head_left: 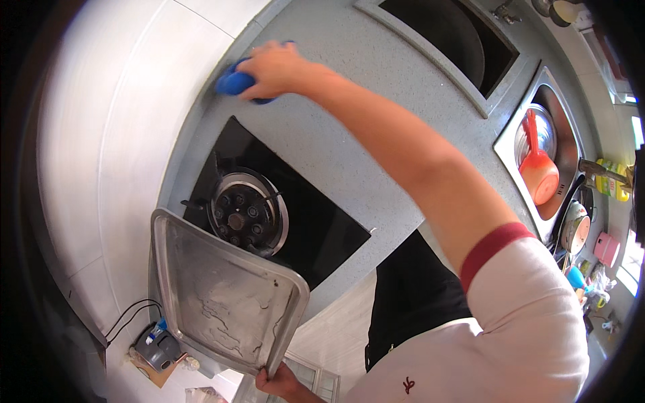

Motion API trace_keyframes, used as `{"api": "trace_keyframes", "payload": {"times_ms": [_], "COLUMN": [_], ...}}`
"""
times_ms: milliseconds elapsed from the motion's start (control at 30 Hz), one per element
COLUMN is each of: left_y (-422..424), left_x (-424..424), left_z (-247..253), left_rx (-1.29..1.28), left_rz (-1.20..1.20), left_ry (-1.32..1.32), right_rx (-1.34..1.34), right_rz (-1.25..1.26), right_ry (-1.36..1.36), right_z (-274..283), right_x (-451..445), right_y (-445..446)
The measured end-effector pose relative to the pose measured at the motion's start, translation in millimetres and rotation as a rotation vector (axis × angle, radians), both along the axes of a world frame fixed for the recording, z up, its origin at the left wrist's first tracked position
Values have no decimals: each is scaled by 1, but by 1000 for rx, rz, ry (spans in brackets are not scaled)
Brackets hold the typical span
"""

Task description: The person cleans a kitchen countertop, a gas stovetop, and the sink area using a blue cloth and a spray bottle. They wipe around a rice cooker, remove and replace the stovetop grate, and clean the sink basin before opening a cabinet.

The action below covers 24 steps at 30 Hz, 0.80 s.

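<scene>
My right hand [274, 70] presses a bunched blue cloth [235, 83] to the grey speckled countertop [322, 126], close to the foot of the tiled wall; hand and cloth are blurred. At the bottom, my left hand [278, 381] grips the near corner of a rectangular metal tray [227, 302]. The tray is tilted up, with wet streaks across its inner face. It hides part of a black glass gas cooktop [322, 221], whose round burner [242, 216] shows beyond the tray's upper rim.
An orange-red plastic dipper [540, 174] lies in the steel sink [564, 136] at right. A large dark wok [448, 35] sits in a framed counter recess. Beyond the tray stands a grey appliance [160, 347] near black cables [132, 312]. Pots [574, 231] crowd beside the sink.
</scene>
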<state>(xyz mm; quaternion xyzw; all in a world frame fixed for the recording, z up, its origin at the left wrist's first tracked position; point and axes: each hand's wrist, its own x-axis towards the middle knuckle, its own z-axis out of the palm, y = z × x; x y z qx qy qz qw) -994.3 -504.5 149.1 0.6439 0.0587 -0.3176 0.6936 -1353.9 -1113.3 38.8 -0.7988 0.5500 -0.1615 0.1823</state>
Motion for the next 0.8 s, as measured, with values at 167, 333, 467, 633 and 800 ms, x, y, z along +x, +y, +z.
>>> {"api": "trace_keyframes", "payload": {"times_ms": [167,333,467,633,800], "left_y": [-22,-42,-54,-91,-70], "left_x": [-48,-52,-39,-51,-21], "left_z": [5,12,10,19,4], "left_rx": [-34,-107,-240,-186,-281], "left_rz": [85,22,-120,-34,-92], "left_ry": [14,91,237,198,237], "right_rx": [-185,-259,-153,-2,105], "right_rz": [69,302,486,731,817], "right_ry": [54,-48,-51,-109,-140], "right_z": [-52,-68,-51,-37,-12], "right_x": [69,23,-24,-104,-180], "right_y": [4,67,138,237,333]}}
